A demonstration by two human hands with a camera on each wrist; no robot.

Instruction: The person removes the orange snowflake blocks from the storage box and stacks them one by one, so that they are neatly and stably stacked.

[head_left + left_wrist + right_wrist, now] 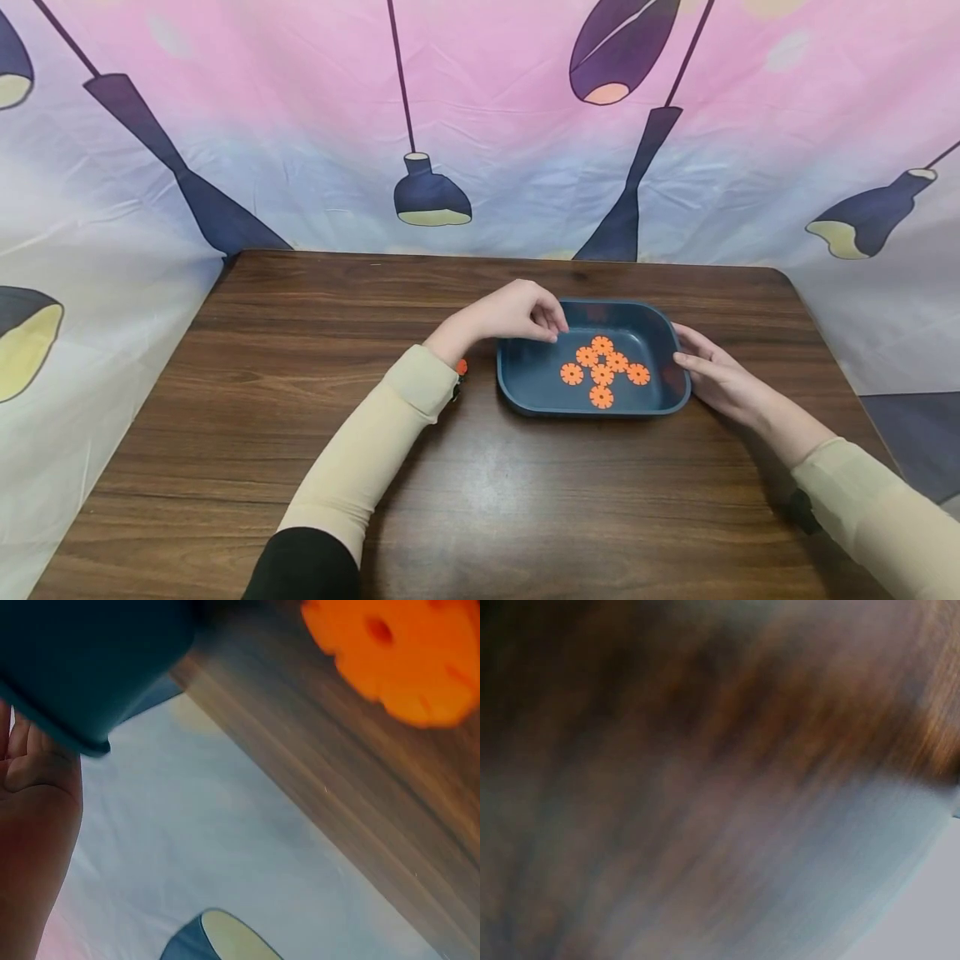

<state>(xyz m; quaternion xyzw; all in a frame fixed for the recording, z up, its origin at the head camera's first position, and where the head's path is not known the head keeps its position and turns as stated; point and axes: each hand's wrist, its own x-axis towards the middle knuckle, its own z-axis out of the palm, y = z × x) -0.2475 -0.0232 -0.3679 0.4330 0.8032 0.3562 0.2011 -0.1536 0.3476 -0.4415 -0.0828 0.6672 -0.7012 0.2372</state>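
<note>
A dark blue-green tray (525,392) with raised walls sits on the table. Several orange notched plastic discs (602,397) lie grouped inside it, some side by side. My left hand (521,310) reaches over the tray's left rim, palm down, its fingers loosely bent with a gap to the thumb; no disc shows between them. At the right end, my right hand (716,375) holds the tray's side, thumb at the rim and fingers along the outside. The right wrist view is too blurred to show that hand.
Another orange disc (462,367) lies left of the tray, partly hidden by my left sleeve, and looms large in the left wrist view. The brown wooden table (465,492) meets a printed cloth backdrop (315,183) behind it.
</note>
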